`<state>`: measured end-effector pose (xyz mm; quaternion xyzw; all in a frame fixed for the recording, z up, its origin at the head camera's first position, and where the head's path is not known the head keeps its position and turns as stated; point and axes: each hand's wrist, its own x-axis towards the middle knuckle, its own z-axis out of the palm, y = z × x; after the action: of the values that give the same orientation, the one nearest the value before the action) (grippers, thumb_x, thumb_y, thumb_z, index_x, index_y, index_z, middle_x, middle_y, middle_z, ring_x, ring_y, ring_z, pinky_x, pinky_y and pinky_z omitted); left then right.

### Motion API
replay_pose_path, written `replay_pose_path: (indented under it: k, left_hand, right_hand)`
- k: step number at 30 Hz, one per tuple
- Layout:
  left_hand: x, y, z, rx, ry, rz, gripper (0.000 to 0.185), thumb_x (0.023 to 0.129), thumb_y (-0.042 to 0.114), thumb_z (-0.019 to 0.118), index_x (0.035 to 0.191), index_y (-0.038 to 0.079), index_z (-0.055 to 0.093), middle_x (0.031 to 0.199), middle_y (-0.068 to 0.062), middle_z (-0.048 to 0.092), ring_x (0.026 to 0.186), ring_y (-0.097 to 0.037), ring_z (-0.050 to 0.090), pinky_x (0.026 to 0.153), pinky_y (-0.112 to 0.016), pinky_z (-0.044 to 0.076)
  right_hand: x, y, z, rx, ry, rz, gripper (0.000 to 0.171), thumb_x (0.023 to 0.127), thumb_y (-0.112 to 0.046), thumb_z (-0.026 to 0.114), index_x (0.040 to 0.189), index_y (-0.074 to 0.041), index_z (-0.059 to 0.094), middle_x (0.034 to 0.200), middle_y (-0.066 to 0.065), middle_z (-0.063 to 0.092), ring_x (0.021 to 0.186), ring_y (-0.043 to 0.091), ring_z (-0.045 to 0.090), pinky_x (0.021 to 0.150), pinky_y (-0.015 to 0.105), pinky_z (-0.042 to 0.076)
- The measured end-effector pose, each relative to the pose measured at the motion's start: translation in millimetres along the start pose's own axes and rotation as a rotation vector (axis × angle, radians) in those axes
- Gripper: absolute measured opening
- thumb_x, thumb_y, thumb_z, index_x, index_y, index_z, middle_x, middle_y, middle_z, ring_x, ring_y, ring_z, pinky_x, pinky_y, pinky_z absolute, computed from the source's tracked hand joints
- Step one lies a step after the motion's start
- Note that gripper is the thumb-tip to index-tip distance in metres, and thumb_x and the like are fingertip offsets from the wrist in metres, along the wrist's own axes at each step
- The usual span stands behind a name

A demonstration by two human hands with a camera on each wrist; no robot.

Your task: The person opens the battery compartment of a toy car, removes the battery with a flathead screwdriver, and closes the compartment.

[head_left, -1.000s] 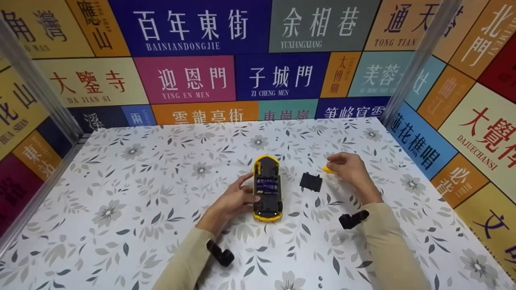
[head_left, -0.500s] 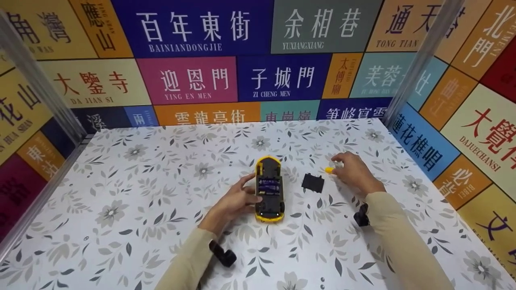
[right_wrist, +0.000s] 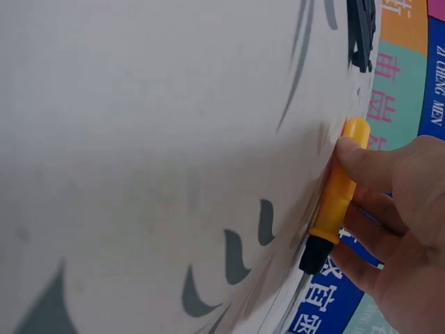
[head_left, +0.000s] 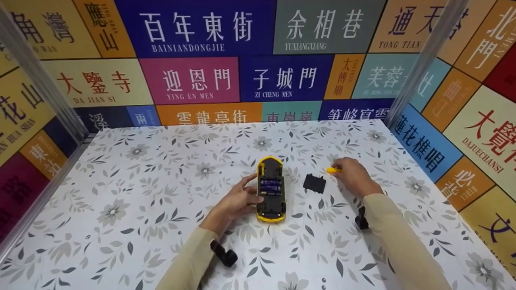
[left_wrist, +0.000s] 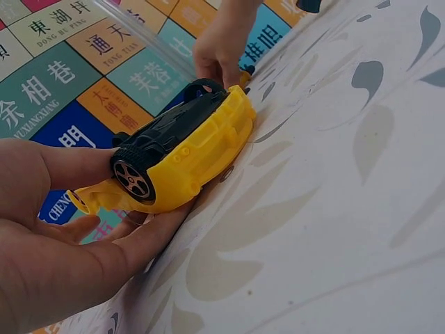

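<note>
A yellow toy car (head_left: pixel 271 189) lies upside down on the flowered table (head_left: pixel 141 193), its battery bay open and purple batteries (head_left: pixel 271 187) showing. My left hand (head_left: pixel 252 188) grips the car's left side, thumb and fingers curled round it. In the left wrist view the car (left_wrist: pixel 184 146) is tipped up on its side against my fingers (left_wrist: pixel 132 240). The black battery cover (head_left: pixel 314 183) lies just right of the car. Beyond it, my right hand (head_left: pixel 338 168) pinches a small yellow screwdriver (head_left: pixel 332 170), low against the table. The screwdriver (right_wrist: pixel 337 188) has a black tip, and the cover (right_wrist: pixel 361 28) lies ahead.
Walls of coloured sign panels (head_left: pixel 189 78) close in the table at the back, left and right, with metal posts (head_left: pixel 419 60) at the corners. Black wrist cameras (head_left: pixel 223 253) sit on both sleeves.
My right hand has lowered the screwdriver toward the table and drawn slightly nearer, the forearm turning. The left hand and the car have stayed put.
</note>
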<state>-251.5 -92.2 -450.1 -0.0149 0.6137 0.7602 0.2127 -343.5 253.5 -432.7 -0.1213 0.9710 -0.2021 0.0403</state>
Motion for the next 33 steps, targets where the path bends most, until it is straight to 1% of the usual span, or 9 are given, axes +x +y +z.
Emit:
replay_pose_path:
  k: [5, 7, 11, 16, 20, 24, 27, 33]
  left_hand:
    - [-0.4, 0.6, -0.5, 0.005, -0.004, -0.015, 0.087, 0.087, -0.012, 0.059, 0.159, 0.02, 0.023, 0.143, -0.025, 0.053, 0.11, -0.03, 0.067, 0.096, -0.047, 0.058]
    - [-0.3, 1.1, -0.8, 0.008, -0.004, -0.017, 0.087, 0.087, -0.012, 0.059, 0.159, 0.019, 0.023, 0.143, -0.025, 0.052, 0.112, -0.031, 0.067, 0.097, -0.047, 0.057]
    - [-0.2, 0.7, -1.4, 0.0, -0.004, -0.016, 0.087, 0.086, -0.013, 0.059, 0.159, 0.02, 0.023, 0.144, -0.024, 0.052, 0.111, -0.033, 0.067, 0.097, -0.048, 0.057]
    - [0.2, -0.8, -1.2, -0.003, -0.011, -0.013, 0.087, 0.086, -0.013, 0.058, 0.159, 0.019, 0.024, 0.143, -0.025, 0.052, 0.11, -0.032, 0.067, 0.096, -0.048, 0.057]
    - [0.3, -1.4, -1.9, -0.007, -0.004, -0.007, 0.087, 0.087, -0.013, 0.058, 0.159, 0.019, 0.024, 0.141, -0.025, 0.053, 0.107, -0.03, 0.068, 0.094, -0.046, 0.058]
    - [0.2, -1.5, -2.9, -0.004, -0.004, -0.007, 0.086, 0.087, -0.013, 0.059, 0.159, 0.019, 0.023, 0.14, -0.023, 0.054, 0.105, -0.027, 0.069, 0.093, -0.046, 0.058]
    - [0.2, -1.4, -2.6, 0.002, -0.01, -0.008, 0.086, 0.088, -0.013, 0.058, 0.159, 0.019, 0.023, 0.142, -0.024, 0.054, 0.107, -0.028, 0.068, 0.096, -0.047, 0.057]
    - [-0.7, -1.2, -0.3, -0.013, -0.019, -0.01, 0.086, 0.087, -0.013, 0.058, 0.159, 0.019, 0.022, 0.142, -0.025, 0.052, 0.107, -0.028, 0.068, 0.097, -0.047, 0.057]
  right_hand:
    - [-3.6, -6.0, 1.8, -0.118, 0.049, -0.093, 0.026, 0.096, -0.004, 0.064, 0.12, 0.003, 0.067, 0.118, 0.023, 0.065, 0.11, 0.04, 0.062, 0.101, 0.055, 0.05]
    - [-4.1, -8.7, 2.0, -0.149, 0.073, -0.135, 0.025, 0.094, -0.004, 0.066, 0.119, 0.002, 0.068, 0.114, 0.021, 0.066, 0.106, 0.039, 0.064, 0.097, 0.055, 0.053]
    - [-4.6, -14.7, 1.3, -0.21, 0.123, -0.214, 0.025, 0.093, -0.005, 0.067, 0.117, 0.002, 0.069, 0.109, 0.02, 0.066, 0.1, 0.038, 0.066, 0.093, 0.054, 0.055]
    - [-7.0, -26.0, -2.5, -0.234, 0.211, -0.272, 0.024, 0.092, -0.007, 0.07, 0.115, 0.0, 0.07, 0.102, 0.018, 0.066, 0.092, 0.036, 0.067, 0.083, 0.051, 0.058]
    - [-9.4, -42.2, -6.9, -0.198, 0.305, -0.304, 0.027, 0.093, -0.011, 0.071, 0.118, -0.002, 0.069, 0.103, 0.017, 0.067, 0.089, 0.035, 0.068, 0.075, 0.051, 0.058]
    - [-14.0, -61.4, -10.3, -0.131, 0.396, -0.325, 0.033, 0.093, -0.014, 0.07, 0.124, -0.004, 0.065, 0.105, 0.017, 0.069, 0.086, 0.035, 0.068, 0.071, 0.05, 0.058]
    - [-19.1, -75.4, -13.2, -0.042, 0.427, -0.311, 0.04, 0.093, -0.015, 0.07, 0.13, -0.004, 0.062, 0.105, 0.017, 0.068, 0.087, 0.033, 0.068, 0.072, 0.047, 0.059]
    - [-30.7, -100.3, -19.0, 0.189, 0.445, -0.264, 0.048, 0.093, -0.016, 0.071, 0.138, -0.004, 0.056, 0.11, 0.018, 0.066, 0.095, 0.032, 0.068, 0.079, 0.046, 0.059]
